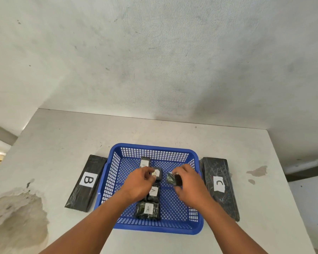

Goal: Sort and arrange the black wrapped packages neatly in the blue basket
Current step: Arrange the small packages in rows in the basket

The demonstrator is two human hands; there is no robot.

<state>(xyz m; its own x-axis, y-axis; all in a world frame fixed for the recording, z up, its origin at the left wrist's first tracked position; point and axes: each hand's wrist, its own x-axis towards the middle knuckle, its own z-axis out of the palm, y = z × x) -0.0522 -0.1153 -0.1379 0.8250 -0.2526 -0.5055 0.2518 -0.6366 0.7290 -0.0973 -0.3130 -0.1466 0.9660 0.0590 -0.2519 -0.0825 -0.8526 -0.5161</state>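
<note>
Long package B [86,183] lies left and long package C [220,186] right of the blue basket [158,226], both on the counter [255,153]. Four small A packages [148,209] line the basket's centre. Your left hand [139,186] pinches one A package [157,174]; your right hand [189,186] pinches an unlabelled one [173,179]. Sorting looks partway done.

I see the basket [116,173] sitting mid-surface [173,132], the B package [86,184] just left of it and the C package [219,186] just right. Inside, A packages [148,209] run front to back.
</note>
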